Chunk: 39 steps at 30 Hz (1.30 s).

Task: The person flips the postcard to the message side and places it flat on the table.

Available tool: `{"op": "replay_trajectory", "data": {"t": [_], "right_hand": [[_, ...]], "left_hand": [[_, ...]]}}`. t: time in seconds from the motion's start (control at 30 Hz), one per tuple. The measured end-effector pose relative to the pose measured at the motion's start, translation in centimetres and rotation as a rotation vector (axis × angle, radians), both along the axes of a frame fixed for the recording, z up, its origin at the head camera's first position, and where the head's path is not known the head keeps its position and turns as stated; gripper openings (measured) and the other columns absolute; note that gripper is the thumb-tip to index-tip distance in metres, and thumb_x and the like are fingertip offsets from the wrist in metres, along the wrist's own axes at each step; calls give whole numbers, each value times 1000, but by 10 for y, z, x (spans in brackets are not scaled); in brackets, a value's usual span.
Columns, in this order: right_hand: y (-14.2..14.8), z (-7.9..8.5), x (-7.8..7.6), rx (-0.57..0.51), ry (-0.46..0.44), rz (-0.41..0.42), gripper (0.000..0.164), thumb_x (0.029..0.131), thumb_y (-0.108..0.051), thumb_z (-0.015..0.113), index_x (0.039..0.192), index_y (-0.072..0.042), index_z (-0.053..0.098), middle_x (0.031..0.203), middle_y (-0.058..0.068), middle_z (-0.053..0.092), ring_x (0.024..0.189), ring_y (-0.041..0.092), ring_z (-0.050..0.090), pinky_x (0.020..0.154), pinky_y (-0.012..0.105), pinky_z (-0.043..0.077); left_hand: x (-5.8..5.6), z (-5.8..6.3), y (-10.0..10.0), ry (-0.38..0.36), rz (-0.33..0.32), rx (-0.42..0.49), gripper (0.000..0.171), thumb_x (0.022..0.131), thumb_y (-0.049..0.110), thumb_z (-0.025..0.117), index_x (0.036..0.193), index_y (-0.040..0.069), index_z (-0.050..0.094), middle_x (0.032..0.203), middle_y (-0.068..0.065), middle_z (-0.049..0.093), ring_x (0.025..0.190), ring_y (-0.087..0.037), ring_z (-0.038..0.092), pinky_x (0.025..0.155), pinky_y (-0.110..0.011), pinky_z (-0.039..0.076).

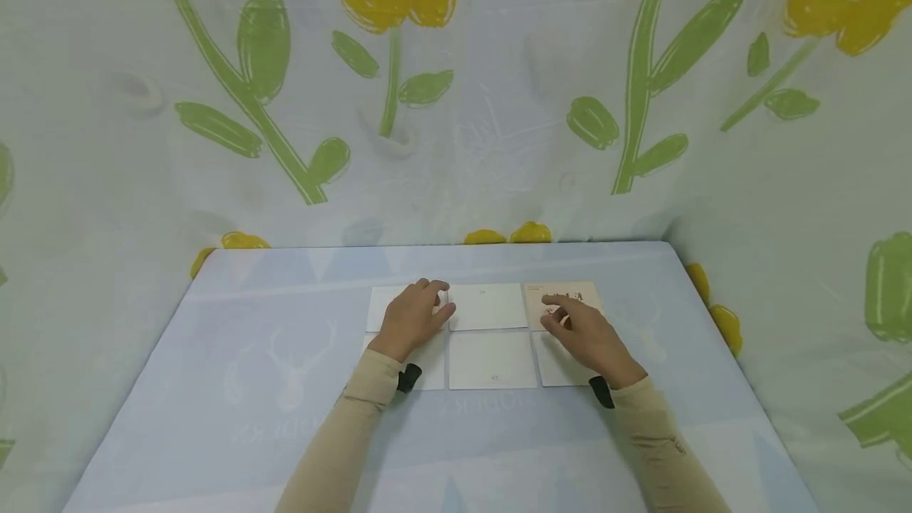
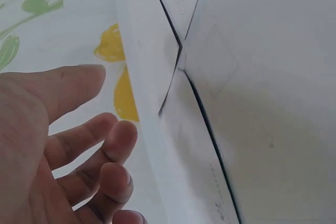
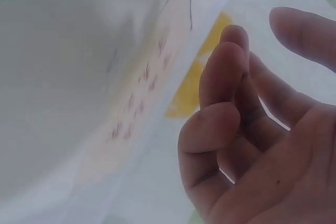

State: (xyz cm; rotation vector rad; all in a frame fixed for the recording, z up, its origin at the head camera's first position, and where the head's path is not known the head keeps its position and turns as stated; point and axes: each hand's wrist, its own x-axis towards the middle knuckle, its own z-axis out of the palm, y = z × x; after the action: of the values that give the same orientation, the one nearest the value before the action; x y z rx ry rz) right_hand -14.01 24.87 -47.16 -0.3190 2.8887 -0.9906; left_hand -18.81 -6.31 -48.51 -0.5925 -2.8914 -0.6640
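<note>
Flat cards lie on the table in two rows of three. My left hand [image 1: 412, 319] hovers over the left column, fingers loosely bent and holding nothing. Under it are the white upper left card [image 1: 382, 303] and the lower left card [image 1: 431, 366], both partly covered. Between the hands lie the white upper middle card [image 1: 488, 307] and lower middle card [image 1: 492, 359]. My right hand [image 1: 587, 343], also holding nothing, is above the beige card [image 1: 586, 294] with dark red characters and the white lower right card [image 1: 559, 366]. In the right wrist view, the beige card's writing [image 3: 139, 103] is blurred.
A pale blue-white patterned cloth covers the table [image 1: 285, 418]. Behind and beside it hangs a white curtain [image 1: 492, 101] printed with green stems and yellow flowers. Dark bands [image 1: 409, 378] sit at both wrists below beige sleeves.
</note>
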Motion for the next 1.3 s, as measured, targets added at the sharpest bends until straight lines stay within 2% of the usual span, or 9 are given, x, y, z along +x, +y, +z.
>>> {"op": "replay_trajectory", "data": {"t": [0.1, 0.23, 0.43, 0.57, 0.67, 0.83, 1.03, 1.3], "right_hand": [[11, 3, 3, 17, 23, -24, 42, 102, -27, 63, 139, -8, 58, 103, 4, 68, 87, 19, 59, 71, 36, 48], [25, 7, 8, 28, 67, -51, 43, 101, -25, 64, 139, -6, 57, 104, 6, 67, 88, 21, 58, 70, 36, 48], [43, 11, 14, 6, 120, -81, 45, 101, -23, 65, 140, -2, 56, 107, 12, 65, 89, 24, 61, 71, 38, 49], [56, 13, 19, 4, 140, -104, 46, 100, -21, 66, 140, -1, 55, 111, 15, 65, 93, 29, 62, 75, 43, 50], [65, 11, 22, 17, 136, -121, 48, 100, -22, 67, 141, -1, 54, 113, 16, 64, 95, 30, 62, 76, 44, 50], [78, 8, 23, 42, 107, -129, 50, 100, -25, 66, 142, -2, 52, 115, 18, 63, 96, 31, 62, 73, 41, 52], [92, 8, 23, 72, 97, -132, 53, 99, -23, 68, 143, 0, 50, 120, 22, 62, 100, 35, 62, 76, 46, 53], [106, 8, 15, 87, 75, -112, 61, 98, -27, 69, 147, 1, 45, 130, 23, 56, 109, 39, 58, 85, 54, 50]], "left_hand": [[-4, 2, 6, 5, 6, 7, 41, 95, 35, 71, 126, 8, 67, 98, -6, 64, 83, -21, 61, 68, -34, 52], [-12, 4, 17, -34, 1, 14, 46, 95, 40, 70, 128, 8, 66, 101, -6, 63, 88, -22, 59, 74, -36, 52], [-24, 1, 39, -68, -45, -17, 49, 95, 43, 69, 129, 8, 68, 106, -8, 63, 94, -25, 59, 79, -37, 52], [-32, -3, 57, -55, -78, -67, 55, 94, 48, 69, 134, 10, 65, 118, -11, 61, 105, -28, 56, 90, -40, 51], [-36, -6, 71, -36, -100, -118, 64, 93, 53, 69, 139, 10, 61, 128, -14, 57, 114, -30, 52, 96, -42, 48], [-39, -6, 92, -45, -136, -194, 74, 91, 61, 67, 145, 11, 55, 134, -11, 53, 118, -28, 47, 100, -41, 44], [-43, -3, 114, -80, -189, -231, 77, 91, 63, 65, 148, 14, 51, 139, -7, 52, 120, -25, 43, 102, -39, 39], [-45, -3, 135, -79, -215, -295, 79, 89, 65, 66, 146, 13, 54, 141, -7, 52, 120, -24, 43, 101, -39, 39]]}}
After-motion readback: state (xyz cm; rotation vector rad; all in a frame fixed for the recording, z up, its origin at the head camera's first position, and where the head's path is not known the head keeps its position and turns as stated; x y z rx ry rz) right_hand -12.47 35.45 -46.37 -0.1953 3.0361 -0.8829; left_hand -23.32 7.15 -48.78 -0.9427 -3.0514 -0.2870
